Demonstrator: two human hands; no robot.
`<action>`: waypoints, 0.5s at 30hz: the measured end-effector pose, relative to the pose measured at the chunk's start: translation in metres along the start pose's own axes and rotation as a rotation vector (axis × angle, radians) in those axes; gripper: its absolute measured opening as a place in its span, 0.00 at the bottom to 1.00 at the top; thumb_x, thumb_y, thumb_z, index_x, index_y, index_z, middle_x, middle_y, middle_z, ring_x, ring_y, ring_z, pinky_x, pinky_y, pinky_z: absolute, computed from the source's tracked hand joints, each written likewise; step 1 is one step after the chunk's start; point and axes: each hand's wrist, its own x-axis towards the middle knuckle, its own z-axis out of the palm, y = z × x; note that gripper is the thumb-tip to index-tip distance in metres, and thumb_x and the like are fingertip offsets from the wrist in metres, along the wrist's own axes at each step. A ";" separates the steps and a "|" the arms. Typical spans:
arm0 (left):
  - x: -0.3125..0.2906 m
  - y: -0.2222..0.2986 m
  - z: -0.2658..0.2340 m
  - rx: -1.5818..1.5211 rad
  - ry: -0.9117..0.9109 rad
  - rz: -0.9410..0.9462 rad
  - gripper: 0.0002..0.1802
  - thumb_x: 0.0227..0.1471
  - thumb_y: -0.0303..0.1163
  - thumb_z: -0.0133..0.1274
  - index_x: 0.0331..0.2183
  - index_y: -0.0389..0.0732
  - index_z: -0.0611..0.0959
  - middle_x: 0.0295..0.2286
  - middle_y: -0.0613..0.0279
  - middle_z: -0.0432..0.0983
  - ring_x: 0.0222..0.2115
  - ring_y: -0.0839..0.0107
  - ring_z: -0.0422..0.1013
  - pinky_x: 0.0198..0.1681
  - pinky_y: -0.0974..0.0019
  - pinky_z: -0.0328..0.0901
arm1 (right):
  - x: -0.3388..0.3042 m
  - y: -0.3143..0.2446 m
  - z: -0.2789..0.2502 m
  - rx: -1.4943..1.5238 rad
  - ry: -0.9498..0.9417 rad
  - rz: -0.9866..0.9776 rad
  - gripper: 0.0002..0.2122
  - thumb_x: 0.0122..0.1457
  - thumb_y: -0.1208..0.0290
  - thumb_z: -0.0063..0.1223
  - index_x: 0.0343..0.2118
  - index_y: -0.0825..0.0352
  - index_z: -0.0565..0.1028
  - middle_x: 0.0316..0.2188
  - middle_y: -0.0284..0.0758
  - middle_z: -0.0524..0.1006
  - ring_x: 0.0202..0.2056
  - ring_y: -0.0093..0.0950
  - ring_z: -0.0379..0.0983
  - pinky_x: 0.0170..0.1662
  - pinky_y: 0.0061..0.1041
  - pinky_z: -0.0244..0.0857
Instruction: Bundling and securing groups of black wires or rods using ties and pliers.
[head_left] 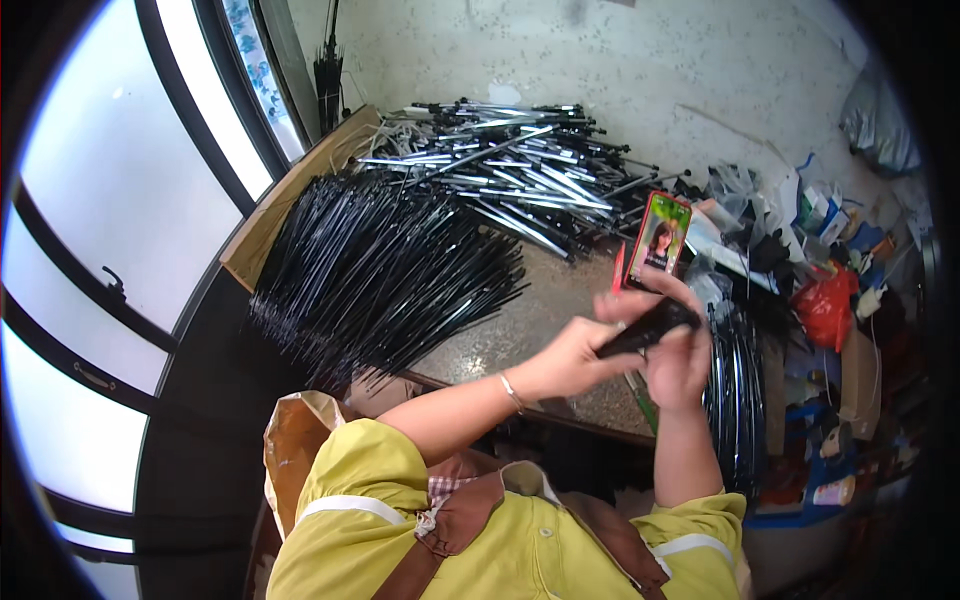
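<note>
In front of me, over the right part of the table, my left hand (578, 358) is closed around one end of a short, dark, blocky black piece (648, 328). What kind of thing it is I cannot make out. My right hand (682, 362) is at the piece's other end, its fingers around it and smeared by motion, so its grip is unclear. Just beyond the hands, a phone in a red case (660, 238) leans upright with its screen lit. A green strip (641, 400) lies below the hands near the table edge.
Long thin black rods (390, 270) lie in a big heap on the left of the table (500, 330). Behind them are piled silver-and-black metal shafts (520, 170). More black rods (735, 390) hang at the right, near a red plastic bag (826, 305) and mixed clutter. A wooden board (290, 200) edges the left side.
</note>
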 end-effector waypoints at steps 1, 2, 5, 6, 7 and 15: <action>0.011 0.000 0.003 0.036 -0.127 -0.008 0.11 0.46 0.32 0.57 0.28 0.34 0.77 0.21 0.68 0.70 0.22 0.82 0.64 0.24 0.73 0.60 | 0.002 -0.001 -0.005 -0.011 0.064 -0.026 0.18 0.59 0.61 0.45 0.44 0.72 0.65 0.22 0.36 0.71 0.28 0.26 0.68 0.34 0.26 0.65; 0.020 0.001 0.003 0.074 -0.253 -0.015 0.12 0.45 0.32 0.58 0.31 0.34 0.77 0.22 0.67 0.71 0.23 0.81 0.65 0.24 0.72 0.61 | 0.005 -0.002 -0.010 -0.022 0.128 -0.054 0.18 0.60 0.58 0.43 0.41 0.72 0.65 0.21 0.35 0.71 0.25 0.25 0.67 0.32 0.25 0.65; 0.058 -0.013 -0.035 -0.025 -0.273 0.336 0.22 0.45 0.36 0.58 0.41 0.35 0.75 0.25 0.64 0.74 0.23 0.79 0.67 0.24 0.71 0.64 | 0.014 -0.024 -0.020 -0.086 0.225 -0.185 0.19 0.60 0.54 0.40 0.36 0.71 0.65 0.16 0.34 0.67 0.18 0.23 0.64 0.24 0.22 0.63; 0.079 -0.022 -0.064 -0.016 -0.098 0.112 0.27 0.46 0.37 0.57 0.46 0.36 0.71 0.28 0.64 0.74 0.25 0.79 0.68 0.28 0.73 0.65 | 0.017 -0.031 -0.024 -0.138 0.266 -0.272 0.19 0.60 0.53 0.40 0.34 0.68 0.64 0.14 0.33 0.64 0.14 0.22 0.61 0.19 0.21 0.61; 0.101 -0.033 -0.099 -0.004 0.078 -0.112 0.31 0.47 0.37 0.56 0.52 0.37 0.67 0.31 0.63 0.75 0.27 0.79 0.69 0.31 0.74 0.67 | 0.016 -0.030 -0.029 -0.141 0.263 -0.286 0.19 0.60 0.53 0.40 0.34 0.68 0.64 0.14 0.33 0.64 0.14 0.22 0.61 0.19 0.21 0.61; 0.164 -0.131 -0.295 0.581 0.923 -0.335 0.23 0.50 0.46 0.48 0.43 0.40 0.74 0.23 0.59 0.73 0.17 0.71 0.68 0.19 0.69 0.62 | 0.008 -0.011 -0.032 -0.101 0.058 -0.161 0.18 0.60 0.54 0.39 0.35 0.69 0.63 0.14 0.34 0.65 0.13 0.23 0.61 0.19 0.22 0.61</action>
